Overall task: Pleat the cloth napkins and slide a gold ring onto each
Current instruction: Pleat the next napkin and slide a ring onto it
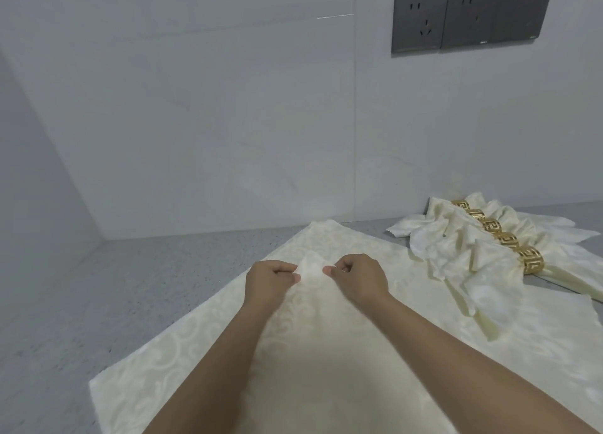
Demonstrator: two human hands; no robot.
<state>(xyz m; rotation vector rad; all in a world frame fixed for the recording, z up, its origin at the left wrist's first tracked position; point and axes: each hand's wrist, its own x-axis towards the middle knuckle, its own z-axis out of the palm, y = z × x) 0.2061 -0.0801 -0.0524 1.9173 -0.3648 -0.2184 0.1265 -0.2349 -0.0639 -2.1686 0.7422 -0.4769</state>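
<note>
A cream damask napkin [195, 342] lies spread flat on the grey counter in front of me. Near its far part a small fold of cloth [310, 265] stands up between my hands. My left hand [270, 278] pinches the fold from the left, fingers curled. From the right, my right hand [357, 278] pinches the same fold with thumb and curled fingers. At the right, several pleated cream napkins [456, 250] lie in a row, each with a gold ring [530, 260] around its middle.
The grey speckled counter [114, 286] meets a pale tiled wall at the back and another on the left. Dark wall sockets [466, 19] sit high on the back wall. The ringed napkins overlap the spread napkin's right edge.
</note>
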